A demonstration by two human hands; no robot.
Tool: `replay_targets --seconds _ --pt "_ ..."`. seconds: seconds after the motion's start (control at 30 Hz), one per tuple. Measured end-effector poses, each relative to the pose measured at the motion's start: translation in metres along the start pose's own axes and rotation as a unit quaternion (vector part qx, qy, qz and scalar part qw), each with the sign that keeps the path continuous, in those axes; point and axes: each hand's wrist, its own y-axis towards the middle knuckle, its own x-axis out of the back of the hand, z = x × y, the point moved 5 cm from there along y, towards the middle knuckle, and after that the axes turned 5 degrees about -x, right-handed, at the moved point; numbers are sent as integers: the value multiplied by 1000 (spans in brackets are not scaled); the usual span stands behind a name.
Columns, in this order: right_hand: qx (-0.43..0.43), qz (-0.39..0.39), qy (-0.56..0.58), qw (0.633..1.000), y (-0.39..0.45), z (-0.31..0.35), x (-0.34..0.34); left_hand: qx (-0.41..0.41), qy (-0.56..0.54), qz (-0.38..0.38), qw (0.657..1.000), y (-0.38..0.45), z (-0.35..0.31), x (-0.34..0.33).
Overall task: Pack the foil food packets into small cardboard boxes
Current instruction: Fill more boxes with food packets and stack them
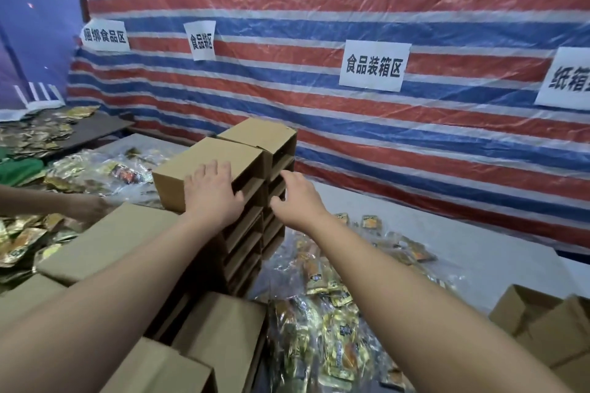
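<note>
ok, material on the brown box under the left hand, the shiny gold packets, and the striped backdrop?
Brown box: matte corrugated cardboard, judging by the fluted edges in the stack. Gold packets: glossy foil or metallised film, with glinting crinkles. Red-white-blue striped backdrop: likely woven plastic tarp under a clear film, given the sheen and wrinkles.

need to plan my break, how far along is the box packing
Looks partway. Done: a tall stack of boxes stands by the striped tarp. In hand: the left hand rests flat on the top box, and the right hand reaches toward the stack's side, holding nothing. Left: loose foil packets cover the table, and open boxes wait at the right.
</note>
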Motion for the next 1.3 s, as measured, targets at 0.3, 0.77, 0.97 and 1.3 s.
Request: replay_targets --seconds 0.3,0.77,0.97,1.3 --pt "-11 4 -6 1000 6 -10 7 20 13 11 1000 2 9 -5" --pt "59 -126 -16 990 -55 -2 153 -151 -88 -63 983 -75 -90 144" --pt "-9 -97 -119 988 -122 -71 208 -251 -224 -18 941 -98 -169 140" --pt "-189 -77 -224 953 -242 -216 192 -295 -330 194 876 -174 -286 12"
